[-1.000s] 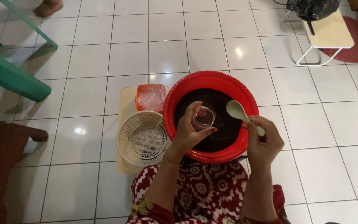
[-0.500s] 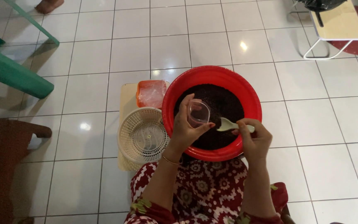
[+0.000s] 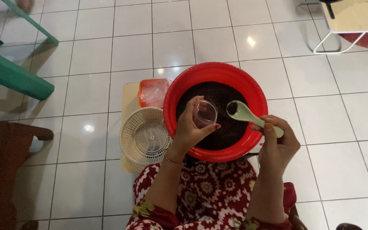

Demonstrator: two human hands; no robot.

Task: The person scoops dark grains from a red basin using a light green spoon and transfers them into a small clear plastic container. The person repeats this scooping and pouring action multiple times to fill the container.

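Clearly filling is under way: low in the frame, the left hand (image 3: 189, 130) is gripping a small clear cup (image 3: 204, 113) tilted over the red basin (image 3: 179, 91) at centre, while the right hand (image 3: 277, 142) is pinching a pale green spoon (image 3: 244, 114) carrying dark grains, just beside the cup's mouth. Tipping cleanly needs the spoon lined up over the rim. A white basket (image 3: 143, 136) is sitting left of the basin.

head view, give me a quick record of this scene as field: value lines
left hand: holds a small clear plastic cup, tilted toward the spoon
right hand: holds a pale green spoon with a little dark stuff in its bowl
under the hands: red basin filled with dark material
beside the basin: cream plastic basket, orange container
floor: white tiles
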